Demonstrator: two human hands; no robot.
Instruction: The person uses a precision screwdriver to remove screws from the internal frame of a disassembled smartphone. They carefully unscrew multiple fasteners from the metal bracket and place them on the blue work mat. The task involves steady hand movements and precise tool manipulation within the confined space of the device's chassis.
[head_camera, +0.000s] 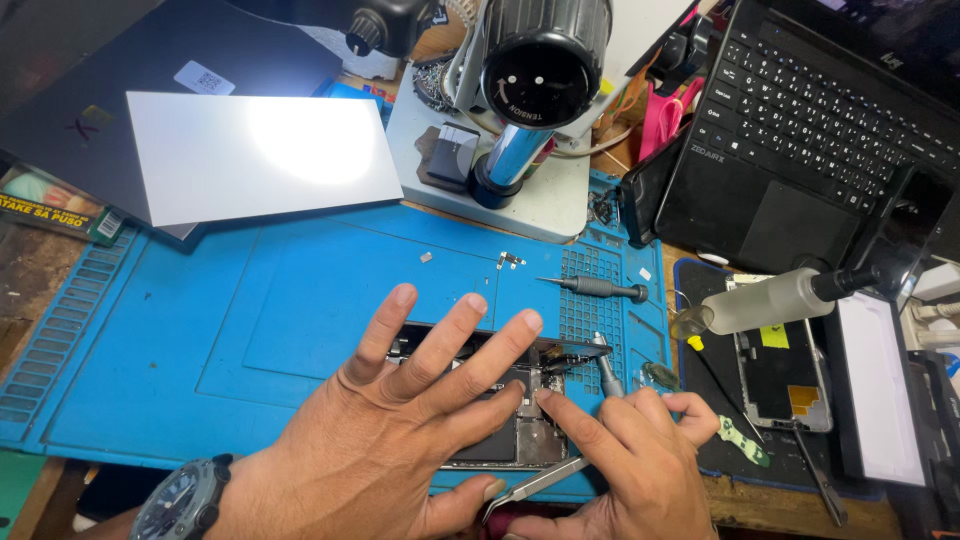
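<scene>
Opened phone (520, 420) lies face-down, back removed, on the blue repair mat (200, 340), near its front edge, mostly covered by both hands. Left hand (400, 400) is spread flat, fingers splayed over the chassis, pinning it and gripping nothing. Right hand (640, 450) is partly curled: index fingertip pressing the exposed board, a small screwdriver (606, 372) held upright between the fingers, and tweezers (535, 485) lying under the palm. Risk, as judged: fingertip pressure on bare components could crack a connector; the screwdriver tip could slip and tear a flex. Loose screws and brackets (510, 261) lie unsecured on the mat, easily swept away by a sleeve or wrist. Solvent bottle (770, 300) lies tipped nearby; leakage possible.
</scene>
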